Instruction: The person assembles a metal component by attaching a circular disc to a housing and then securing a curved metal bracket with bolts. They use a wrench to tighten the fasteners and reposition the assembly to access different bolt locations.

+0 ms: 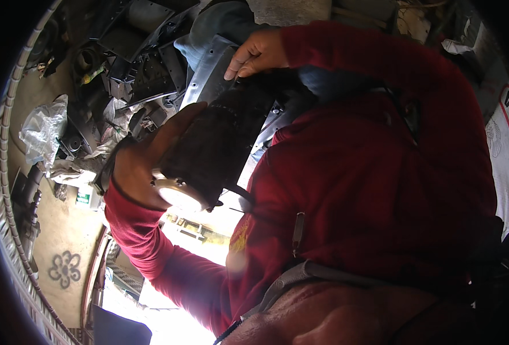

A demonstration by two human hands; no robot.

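Observation:
A large black cylinder [220,135], with a shiny metal ring at its lower end, lies tilted in front of my chest. What kind of part it is, I cannot make out. Wrapped round its left side, near the bright ring, is my left hand [145,164]. At the far upper end is my right hand [258,53], its fingers bent and pressed together. Whatever they pinch, if anything, is too dark to name. Behind the cylinder, a grey metal plate [209,64] with small holes along its edge lies against my blue-trousered leg [220,26].
Dark metal brackets and plates [151,72] are heaped at the far left. Beside them lies a crumpled clear plastic bag [45,131]. A white sack [504,155] stands at the right edge. Strong light from the lower left washes out part of the view.

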